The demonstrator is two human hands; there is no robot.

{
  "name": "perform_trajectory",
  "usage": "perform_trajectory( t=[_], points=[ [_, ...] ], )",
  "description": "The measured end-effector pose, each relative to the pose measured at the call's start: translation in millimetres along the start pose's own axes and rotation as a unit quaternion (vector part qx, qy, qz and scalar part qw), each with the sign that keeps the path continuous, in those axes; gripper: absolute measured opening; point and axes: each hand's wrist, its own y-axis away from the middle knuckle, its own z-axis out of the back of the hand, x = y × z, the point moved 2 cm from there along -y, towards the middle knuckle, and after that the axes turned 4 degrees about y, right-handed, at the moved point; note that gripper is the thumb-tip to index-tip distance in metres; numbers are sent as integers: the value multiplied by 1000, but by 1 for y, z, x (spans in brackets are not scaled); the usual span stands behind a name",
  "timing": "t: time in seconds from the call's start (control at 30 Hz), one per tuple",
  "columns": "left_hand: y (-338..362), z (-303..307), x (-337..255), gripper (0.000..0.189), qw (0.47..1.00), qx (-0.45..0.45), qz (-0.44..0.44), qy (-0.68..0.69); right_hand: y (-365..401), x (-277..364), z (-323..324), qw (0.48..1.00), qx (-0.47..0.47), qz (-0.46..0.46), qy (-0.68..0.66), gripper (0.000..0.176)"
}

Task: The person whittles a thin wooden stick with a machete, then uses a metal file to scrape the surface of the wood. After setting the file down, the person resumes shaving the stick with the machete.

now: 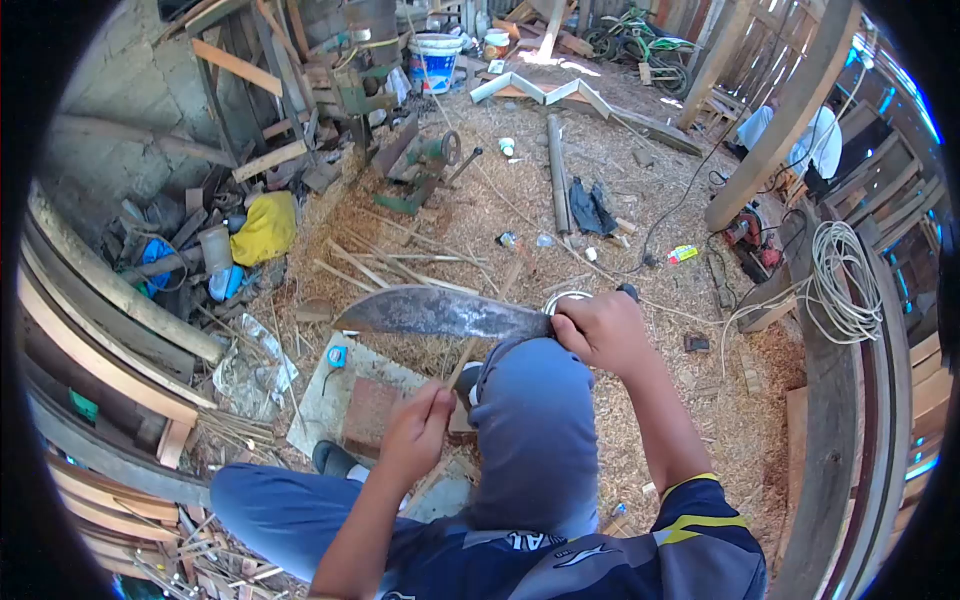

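Note:
My right hand (605, 330) is wrapped round the handle of a large machete (440, 312). Its wide, stained blade points left, just above my raised knee (535, 400). Lower and to the left, my left hand (418, 428) is closed round a thin wooden stick (462, 366), which slants up to the right and meets the blade's lower edge. Below the blade tip, a blue tape measure (337, 356) lies on a pale board (318, 408), beside a reddish-brown block (378, 412).
Thin sticks (410, 258) lie on the shavings ahead. A green metal vise (425, 170) stands beyond them. Coiled cable (845, 280) hangs at the right, near a wooden post (790, 120). Another person (820, 140) is at the far right. A yellow cloth (265, 228) lies left.

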Motion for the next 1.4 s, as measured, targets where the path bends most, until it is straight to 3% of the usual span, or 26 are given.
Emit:
perform_trajectory(
  t=[0.07, 0.17, 0.4, 0.7, 0.8, 0.9, 1.1, 1.3, 1.4],
  points=[
    [24, 2, 27, 30, 999, 1, 34, -12, 4, -5, -2, 1000, 0, -14, 11, 33],
    [26, 0, 17, 31, 999, 5, 43, 10, 4, -11, -7, 1000, 13, -20, -14, 35],
    [-51, -27, -40, 35, 995, -29, -90, -29, -14, 4, -2, 999, 33, 25, 5, 36],
    [-54, -27, -38, 34, 993, -19, -81, -83, -13, 9, 3, 999, 21, 25, -2, 28],
    [-44, -27, -40, 30, 990, -40, -124, -57, -9, 10, 9, 1000, 12, 15, 7, 27],
    [-18, -22, -25, 27, 997, 0, -53, -64, 1, -1, 5, 1000, -10, -5, 9, 28],
    [27, -4, 3, 25, 997, -26, -6, -79, 15, -13, 1, 999, -9, -39, -8, 28],
    [2, -14, -8, 25, 996, -20, -7, -89, 10, -7, 0, 999, 10, -36, -10, 32],
    [-27, -28, -34, 25, 994, -44, -74, -66, -1, 1, 2, 999, 28, -13, 10, 34]
  ],
)
